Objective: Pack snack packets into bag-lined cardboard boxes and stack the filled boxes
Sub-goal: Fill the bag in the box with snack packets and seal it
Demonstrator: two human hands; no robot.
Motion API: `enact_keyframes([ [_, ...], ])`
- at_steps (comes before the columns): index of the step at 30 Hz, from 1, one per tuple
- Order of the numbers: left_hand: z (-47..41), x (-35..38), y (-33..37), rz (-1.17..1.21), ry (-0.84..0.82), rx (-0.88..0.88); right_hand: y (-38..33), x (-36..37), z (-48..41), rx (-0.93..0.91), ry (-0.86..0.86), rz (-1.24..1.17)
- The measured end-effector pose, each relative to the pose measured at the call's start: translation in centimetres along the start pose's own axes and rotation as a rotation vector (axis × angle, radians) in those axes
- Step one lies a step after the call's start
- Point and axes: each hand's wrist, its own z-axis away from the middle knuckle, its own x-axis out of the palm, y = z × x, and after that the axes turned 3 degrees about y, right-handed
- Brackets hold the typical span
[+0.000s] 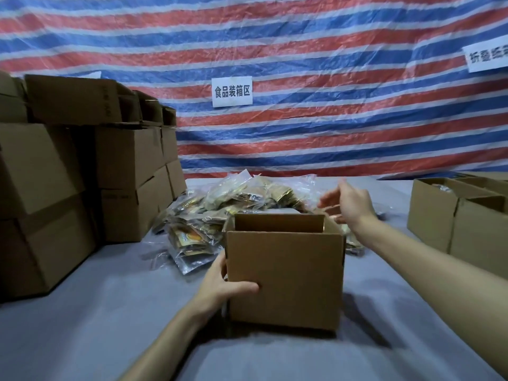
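An open brown cardboard box (286, 273) stands on the grey table in front of me. My left hand (222, 287) grips its lower left corner, thumb across the front face. My right hand (347, 204) hovers past the box's far right corner with fingers spread and holds nothing. Behind the box lies a heap of clear-wrapped snack packets (233, 202). The inside of the box is hidden from this angle, so I cannot tell whether a bag lines it.
Stacked closed cardboard boxes (82, 166) fill the left side of the table. Two open boxes (461, 215) stand at the right edge. A striped red, white and blue tarpaulin (302, 64) with paper signs hangs behind the table.
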Motion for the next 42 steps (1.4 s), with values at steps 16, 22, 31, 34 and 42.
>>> enact_keyframes([
  [16,-1.0,-0.6,-2.4,-0.068,0.057,0.121,14.6,-3.8,-2.1,0.161,-0.127,1.091],
  [22,-0.8,-0.4,-2.5,-0.092,0.084,0.144,15.6,-3.7,-1.3,-0.001,0.034,1.100],
  [31,-0.8,-0.5,-2.8,-0.118,0.114,0.159,14.9,-4.9,-1.4,-0.123,0.136,0.910],
  [34,-0.8,-0.5,-2.9,-0.113,0.118,0.171,13.9,-6.4,-1.7,-0.006,0.237,0.805],
  [42,-0.9,-0.4,-3.0,-0.097,0.113,0.183,13.5,-8.5,-1.4,0.119,0.097,0.789],
])
